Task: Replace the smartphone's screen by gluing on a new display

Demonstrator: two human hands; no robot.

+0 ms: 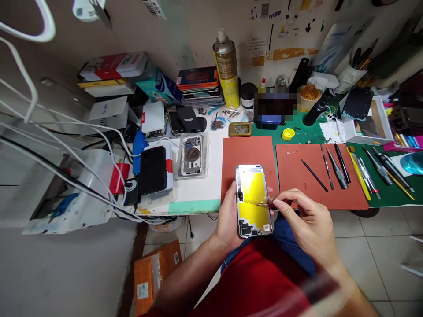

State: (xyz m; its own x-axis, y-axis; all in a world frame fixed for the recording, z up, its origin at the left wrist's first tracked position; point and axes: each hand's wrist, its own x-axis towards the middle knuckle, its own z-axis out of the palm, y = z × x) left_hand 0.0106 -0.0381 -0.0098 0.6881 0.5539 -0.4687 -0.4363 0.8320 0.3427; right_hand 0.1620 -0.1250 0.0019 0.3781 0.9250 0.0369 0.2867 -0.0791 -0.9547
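Note:
My left hand (228, 220) is wrapped round a phone screen panel (251, 182), its metal back facing up with bright yellow reflections. The panel is held near the bench's front edge, above my lap. My right hand (309, 220) is closed in a pinch at the panel's right edge. A thin strip or line (259, 203) runs across the panel's middle toward those fingertips; what exactly they pinch is too small to make out. Just beyond the panel lies a red-brown mat (247, 152).
A second mat (294, 176) at right bears a black spudger (313, 175), a precision screwdriver (337, 169) and other tools. An opened phone housing (192, 154) lies in a clear tray at left, beside a black phone (153, 169). A spray can (228, 70) stands behind. White cables (82, 125) hang at left.

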